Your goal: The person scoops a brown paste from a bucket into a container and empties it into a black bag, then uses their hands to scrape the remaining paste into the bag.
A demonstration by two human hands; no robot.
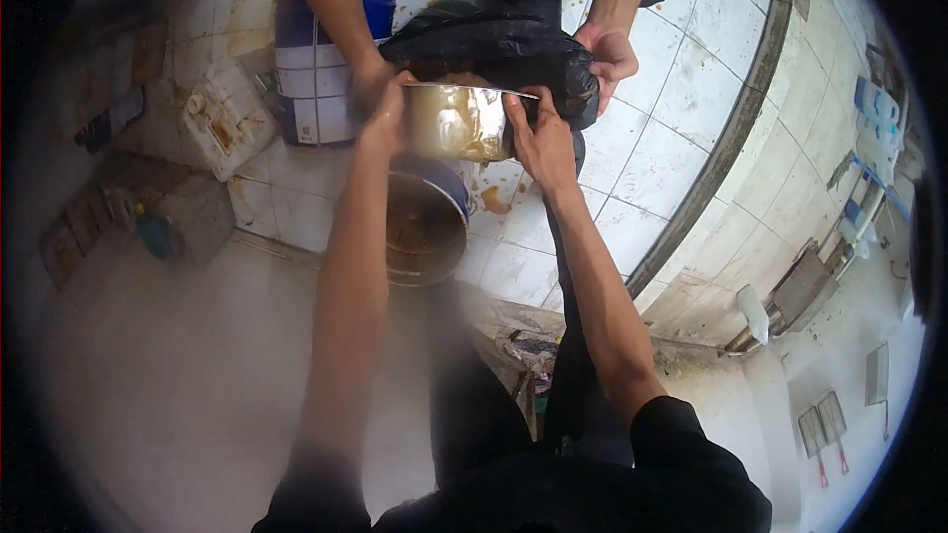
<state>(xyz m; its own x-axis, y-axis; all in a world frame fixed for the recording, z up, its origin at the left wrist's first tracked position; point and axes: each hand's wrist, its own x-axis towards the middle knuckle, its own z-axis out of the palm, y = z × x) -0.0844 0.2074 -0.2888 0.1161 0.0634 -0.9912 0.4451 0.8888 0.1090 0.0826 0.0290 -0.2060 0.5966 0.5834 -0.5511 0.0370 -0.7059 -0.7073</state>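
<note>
My left hand (387, 120) and my right hand (543, 143) grip a round metal pot (456, 122) by its two sides. The pot is tilted, its rim against the opening of a black plastic bag (484, 30); what is inside the pot is hidden. Facing me, another person holds the bag, one hand (610, 54) at its right side and the other at its left, partly behind my left hand. Below the pot stands an open bucket (425, 232) with brown residue inside.
A blue and white drum (314, 89) stands left of the bag, beside a stained white jerrycan (227, 118). Brown spills mark the white floor tiles (647, 163). A dark ledge (706, 178) curves along the right. Wire strainers (829, 415) hang at the far right.
</note>
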